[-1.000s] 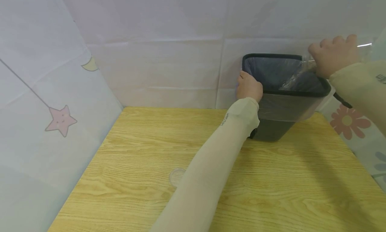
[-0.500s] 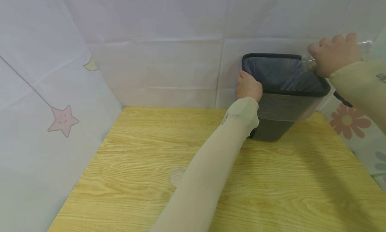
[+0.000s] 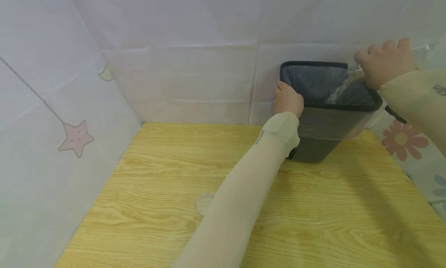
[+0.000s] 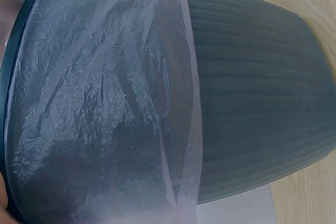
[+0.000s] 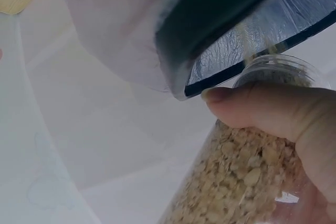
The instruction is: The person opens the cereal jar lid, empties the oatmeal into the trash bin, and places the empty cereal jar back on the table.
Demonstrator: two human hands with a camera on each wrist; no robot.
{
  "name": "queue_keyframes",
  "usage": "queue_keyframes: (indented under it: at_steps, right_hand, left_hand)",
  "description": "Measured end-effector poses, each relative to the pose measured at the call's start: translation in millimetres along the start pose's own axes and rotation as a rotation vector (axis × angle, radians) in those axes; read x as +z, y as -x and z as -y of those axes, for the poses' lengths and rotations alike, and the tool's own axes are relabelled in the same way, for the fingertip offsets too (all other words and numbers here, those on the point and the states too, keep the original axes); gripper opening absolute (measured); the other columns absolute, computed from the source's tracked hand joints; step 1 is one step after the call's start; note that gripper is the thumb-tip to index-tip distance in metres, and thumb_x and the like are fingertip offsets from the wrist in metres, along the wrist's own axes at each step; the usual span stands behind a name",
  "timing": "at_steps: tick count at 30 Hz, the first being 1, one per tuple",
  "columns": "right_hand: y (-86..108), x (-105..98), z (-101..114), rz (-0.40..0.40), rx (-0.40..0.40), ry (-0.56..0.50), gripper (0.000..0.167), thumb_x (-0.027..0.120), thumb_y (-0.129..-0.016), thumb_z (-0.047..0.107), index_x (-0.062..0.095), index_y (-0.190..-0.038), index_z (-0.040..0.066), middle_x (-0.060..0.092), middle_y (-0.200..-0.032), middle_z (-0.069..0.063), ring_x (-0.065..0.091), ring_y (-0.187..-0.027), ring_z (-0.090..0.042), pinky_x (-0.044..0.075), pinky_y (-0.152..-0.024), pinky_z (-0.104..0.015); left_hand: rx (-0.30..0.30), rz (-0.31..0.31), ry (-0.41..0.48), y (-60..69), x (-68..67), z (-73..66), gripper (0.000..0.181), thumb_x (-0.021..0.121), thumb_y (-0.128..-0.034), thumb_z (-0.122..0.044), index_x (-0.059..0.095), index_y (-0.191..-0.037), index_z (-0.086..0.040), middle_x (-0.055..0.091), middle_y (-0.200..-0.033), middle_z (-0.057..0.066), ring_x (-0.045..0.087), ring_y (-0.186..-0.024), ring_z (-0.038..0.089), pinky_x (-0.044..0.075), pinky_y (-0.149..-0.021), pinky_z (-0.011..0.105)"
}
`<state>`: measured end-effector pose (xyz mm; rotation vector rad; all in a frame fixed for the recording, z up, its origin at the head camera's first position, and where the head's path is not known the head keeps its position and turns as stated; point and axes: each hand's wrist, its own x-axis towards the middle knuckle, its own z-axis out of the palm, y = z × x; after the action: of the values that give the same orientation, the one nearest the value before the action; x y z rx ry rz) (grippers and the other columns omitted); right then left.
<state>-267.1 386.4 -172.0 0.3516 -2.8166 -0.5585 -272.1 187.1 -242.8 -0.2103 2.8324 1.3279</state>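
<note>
- As the right hand (image 3: 386,63) holds a clear jar (image 5: 308,76) at the right end of a dark bin (image 3: 310,151), pale flakes (image 5: 226,174) pack the jar's visible body and a blurred tan streak shows at its mouth against the bin's liner (image 4: 105,87).
- Wrapped just below the jar's neck, the right hand's grip has its thumb stretched across the front; the other fingers are largely lost from the right wrist view, where the jar's base is cut off. Whether the jar touches the rim cannot be told.
- At the bin's near left corner, the left hand (image 3: 288,100) keeps a narrow grip on the rim, its fingertips hidden in the head view; the left wrist view catches only slivers of hand at its left edge.
- Thin and translucent, the liner folds over the rim and hangs partway down the ribbed outer wall. The bin stands at the back right of the wood-grain table (image 3: 167,175); its inside floor is out of sight.
- A clear round disc (image 3: 203,203), faint against the grain, is partly covered by the left sleeve (image 3: 237,198).
- Lettering on both cuffs is too small to read. A pink star (image 3: 76,138) and a red flower (image 3: 400,139) decorate the wall coverings; a blue-grey flower (image 3: 440,186) is cropped at right.
</note>
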Motion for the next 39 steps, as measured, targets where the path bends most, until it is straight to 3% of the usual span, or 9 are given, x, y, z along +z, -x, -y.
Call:
queue_keyframes:
  at_steps: [10,22,39]
  right_hand:
    - [-0.2,3.3,-2.9,-0.019,0.0,0.001,0.039,0.06,-0.075,-0.005,0.045,-0.111,-0.009,0.051,-0.092,-0.035,0.046,-0.088,-0.058,0.028,-0.084,-0.074]
    - [-0.9,1.3,-1.8,0.001,0.014,-0.003,0.045,0.062,-0.073,-0.005,0.045,-0.115,-0.008,0.05,-0.097,-0.036,0.044,-0.092,-0.058,0.026,-0.087,-0.075]
    - [1.1,-2.5,2.6,-0.011,-0.005,0.023,0.046,0.065,-0.071,-0.007,0.047,-0.113,-0.008,0.051,-0.094,-0.036,0.047,-0.088,-0.057,0.032,-0.082,-0.07]
  left_hand:
    - [-0.008,0.002,0.005,0.8,-1.0,-0.4,0.064,0.054,-0.0991,-0.029,0.023,-0.155,-0.019,0.04,-0.145,-0.007,0.06,-0.096,0.016,0.051,-0.083,0.028]
    - [-0.008,0.001,-0.002,3.6,-1.7,-0.9,0.065,0.054,-0.0989,-0.029,0.023,-0.155,-0.02,0.04,-0.143,-0.007,0.06,-0.096,0.015,0.051,-0.081,0.028]
    - [-0.003,0.006,0.002,3.9,-2.3,-0.5,0.064,0.053,-0.0993,-0.028,0.023,-0.155,-0.018,0.039,-0.145,-0.007,0.059,-0.095,0.016,0.05,-0.082,0.027]
